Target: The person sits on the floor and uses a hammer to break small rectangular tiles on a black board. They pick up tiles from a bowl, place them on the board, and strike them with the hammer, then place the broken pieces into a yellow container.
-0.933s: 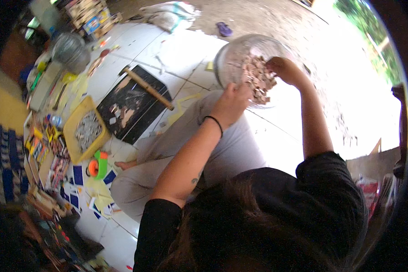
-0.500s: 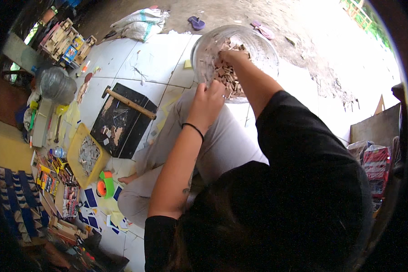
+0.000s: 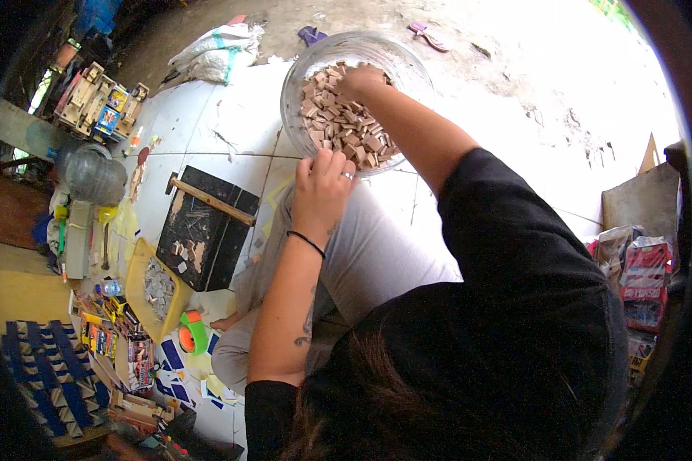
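Note:
A round clear plastic tub (image 3: pixel 291 115) stands in front of my knees, holding many small brown wooden pieces (image 3: pixel 334 123). My left hand (image 3: pixel 324 183) is closed over its near rim, fingers curled, with a ring on one finger. Inside the tub, toward the far side, my right hand (image 3: pixel 364 81) reaches into the pieces. Its fingertips are hidden or blurred there, so whether they hold anything does not show.
Left of my legs lies a black box-like block (image 3: pixel 207 227) with a hammer (image 3: pixel 211 201) across it. Nearby are a yellow tray (image 3: pixel 178 296) of grey pieces, a green tape dispenser (image 3: pixel 196 332), a clear jug (image 3: pixel 92 177), wooden toy trucks (image 3: pixel 88 100), and a white sack (image 3: pixel 215 54).
The view has shifted, and the tub now shows further left with its pieces spread more widely. My right hand has moved toward the tub's far side. My left hand stays at the near rim.

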Demonstrator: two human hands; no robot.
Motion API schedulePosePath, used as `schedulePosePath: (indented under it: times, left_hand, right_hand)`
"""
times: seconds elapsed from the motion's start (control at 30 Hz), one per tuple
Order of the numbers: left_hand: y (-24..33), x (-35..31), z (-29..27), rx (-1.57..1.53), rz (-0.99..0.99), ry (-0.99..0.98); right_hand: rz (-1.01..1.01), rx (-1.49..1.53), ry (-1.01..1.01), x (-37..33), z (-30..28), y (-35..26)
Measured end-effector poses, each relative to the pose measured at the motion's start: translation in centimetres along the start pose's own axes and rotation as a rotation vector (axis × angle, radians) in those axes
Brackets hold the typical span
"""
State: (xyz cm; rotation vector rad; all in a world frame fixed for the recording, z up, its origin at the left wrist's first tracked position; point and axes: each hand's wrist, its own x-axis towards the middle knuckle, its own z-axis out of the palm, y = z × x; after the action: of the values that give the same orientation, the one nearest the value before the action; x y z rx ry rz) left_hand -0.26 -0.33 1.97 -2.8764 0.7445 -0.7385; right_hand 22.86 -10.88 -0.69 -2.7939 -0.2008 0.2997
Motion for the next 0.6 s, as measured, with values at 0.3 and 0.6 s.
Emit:
schedulePosePath:
  times: [0.3,0.6]
  left_hand:
    - [0.1,-0.2,0.3,-0.007,0.099,0.05]
    - [0.3,-0.5,0.5,0.009,0.144,0.036]
  right_hand:
    - [0.261,0.262,0.182,0.0,5.3,-1.7]
    - [0.257,0.436,0.297,-2.0,5.3,-4.2]
